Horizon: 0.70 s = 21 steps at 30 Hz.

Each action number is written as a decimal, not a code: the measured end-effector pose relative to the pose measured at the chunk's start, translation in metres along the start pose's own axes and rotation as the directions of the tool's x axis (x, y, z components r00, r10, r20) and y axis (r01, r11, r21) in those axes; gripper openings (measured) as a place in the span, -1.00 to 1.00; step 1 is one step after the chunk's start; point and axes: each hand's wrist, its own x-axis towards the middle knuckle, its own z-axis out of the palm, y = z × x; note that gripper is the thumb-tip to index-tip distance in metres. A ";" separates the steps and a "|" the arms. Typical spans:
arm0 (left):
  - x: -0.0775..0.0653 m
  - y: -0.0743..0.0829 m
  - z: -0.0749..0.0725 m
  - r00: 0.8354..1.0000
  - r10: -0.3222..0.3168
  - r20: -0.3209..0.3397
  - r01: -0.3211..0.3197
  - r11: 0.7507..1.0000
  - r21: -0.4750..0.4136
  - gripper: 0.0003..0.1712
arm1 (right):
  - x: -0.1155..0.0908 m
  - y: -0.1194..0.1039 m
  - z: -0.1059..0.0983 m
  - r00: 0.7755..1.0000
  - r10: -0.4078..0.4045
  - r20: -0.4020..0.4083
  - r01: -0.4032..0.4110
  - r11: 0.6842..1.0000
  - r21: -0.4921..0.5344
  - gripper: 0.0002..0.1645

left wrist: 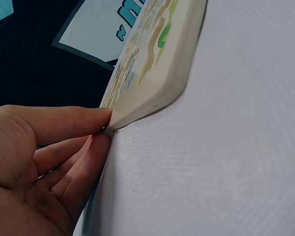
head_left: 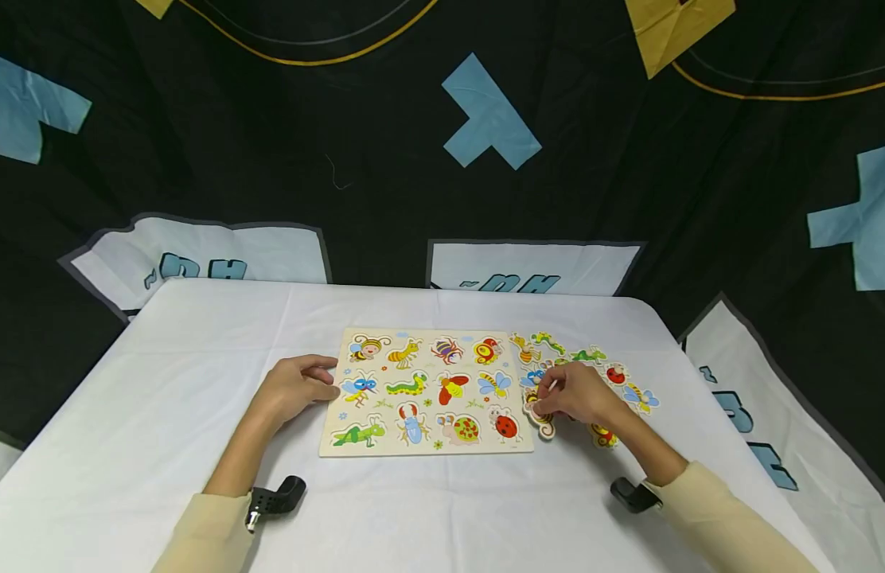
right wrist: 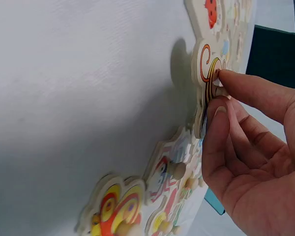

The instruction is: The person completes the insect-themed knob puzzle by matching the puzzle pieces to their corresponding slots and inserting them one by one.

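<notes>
A wooden peg puzzle board printed with colourful insects lies flat on the white table. My left hand pinches its left edge; the left wrist view shows thumb and finger meeting at that edge. At the right side of the board, my right hand holds a striped bee piece with curled antennae. Thumb and forefinger pinch its small knob in the right wrist view, and the bee piece is tilted up, with its shadow on the cloth.
Loose knobbed insect pieces lie right of the board: a ladybug, a blue-winged bee, a green caterpillar, a grasshopper and a red-yellow butterfly. A black printed cloth hangs behind the table.
</notes>
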 end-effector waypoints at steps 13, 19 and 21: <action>-0.001 -0.001 -0.001 1.000 0.007 0.003 -0.007 1.000 -0.022 -0.34 | 0.026 -0.020 0.002 0.998 -0.045 -0.052 0.047 0.998 0.043 -0.83; 0.000 -0.001 0.000 1.000 0.006 -0.010 -0.006 1.000 -0.011 -0.34 | 0.038 -0.030 0.010 0.996 -0.035 -0.081 0.042 0.996 0.082 -0.82; 0.000 -0.002 0.000 1.000 0.007 -0.016 -0.008 1.000 -0.011 -0.34 | 0.041 -0.034 0.012 0.996 -0.031 -0.082 0.039 0.994 0.107 -0.82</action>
